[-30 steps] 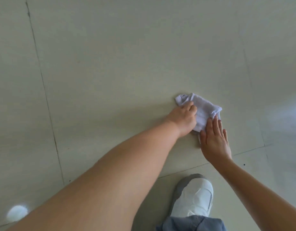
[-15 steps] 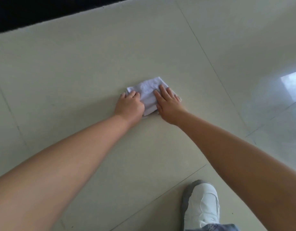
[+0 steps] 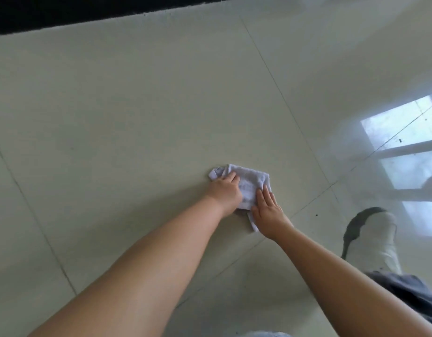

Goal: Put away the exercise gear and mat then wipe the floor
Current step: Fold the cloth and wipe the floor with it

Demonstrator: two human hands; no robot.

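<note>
Cloth: small white rag of soft, ribbed woven fabric [image 3: 249,184], crumpled into an uneven fold, lying flat on the floor; one narrow strip trails from its near edge.
Floor: large pale cream glazed tiles [image 3: 137,117], smooth and glossy, divided by thin dark grout lines; the cloth lies just beside a grout crossing.
Left hand: left hand [image 3: 224,193] rests on the far-left part of the cloth, fingers curled down and gripping a bunched fold; forearm extended nearly straight.
Right hand: right hand [image 3: 267,211] lies palm down on the near-right edge of the cloth, fingers straight and close together, pressing it against the tile; wrist slightly bent.
Change: compared with half a second ago, the cloth and both hands sit nearer a grout crossing, the cloth is more crumpled, and the shoe appears farther from the cloth.
Shoe: white shoe with grey sole [image 3: 370,235], well apart from the cloth on the right-hand side, above a grey trouser hem [image 3: 409,290].
Reflection: bright window reflection [image 3: 409,132] on the tiles beyond the shoe.
Border: black strip [image 3: 64,10] along the floor edge, far beyond the cloth.
</note>
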